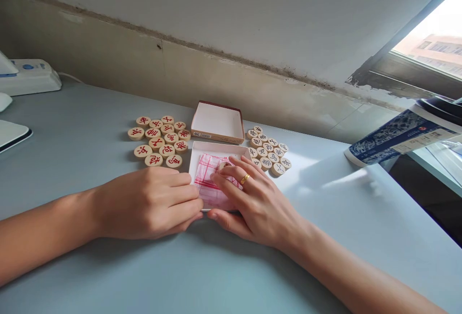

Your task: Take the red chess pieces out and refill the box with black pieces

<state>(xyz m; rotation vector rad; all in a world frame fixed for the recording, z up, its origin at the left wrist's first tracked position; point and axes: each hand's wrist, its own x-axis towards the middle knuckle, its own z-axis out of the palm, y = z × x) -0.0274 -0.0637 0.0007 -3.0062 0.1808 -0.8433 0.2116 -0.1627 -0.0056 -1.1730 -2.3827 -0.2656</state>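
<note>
A shallow white box (221, 147) sits on the table with a folded pink-and-white checked cloth (209, 186) inside. My left hand (155, 203) is closed on the left wall of this box, its fingertips partly hidden. Over the cloth, my right hand (252, 198), with a gold ring, has bent fingers on a round wooden Chinese chess piece (225, 165), mostly covered by them. Its thumb lies apart, at the box's front edge. Red-marked Chinese chess pieces (156, 143) lie left of the box, and dark-marked Chinese chess pieces (267, 147) lie to the right, some behind my right hand.
The box lid (217, 120) lies inner side up behind the box. A blue-and-white cup (393, 133) leans at the table's right edge, near a window (433, 49). A white device (34, 76) with a cord stands far left. The wall runs along the back.
</note>
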